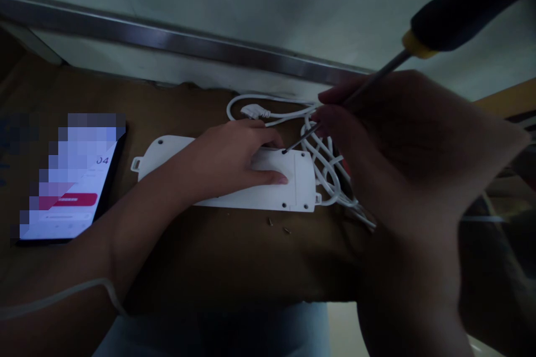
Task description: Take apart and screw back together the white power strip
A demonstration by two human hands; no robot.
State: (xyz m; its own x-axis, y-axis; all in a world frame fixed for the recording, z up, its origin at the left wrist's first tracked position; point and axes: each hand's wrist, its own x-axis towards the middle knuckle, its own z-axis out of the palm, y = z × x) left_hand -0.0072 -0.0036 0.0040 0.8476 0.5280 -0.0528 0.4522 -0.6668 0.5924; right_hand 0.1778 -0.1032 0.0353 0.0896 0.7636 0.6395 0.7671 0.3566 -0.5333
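While I keep my left hand (pixel 238 153) open and flat on the white power strip (pixel 161 156), my right hand's (pixel 389 145) fingers close on a screwdriver (pixel 454 25), its tip in a corner screw hole; two loose screws (pixel 270 221) lie just below the strip.

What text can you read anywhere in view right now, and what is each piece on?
"04": on the phone screen, upper right.
Red button on that screen: its label is too small and blurred to read.
Rest of the phone screen: pixelated or too small to read.
White power strip and screwdriver: no readable text shows.
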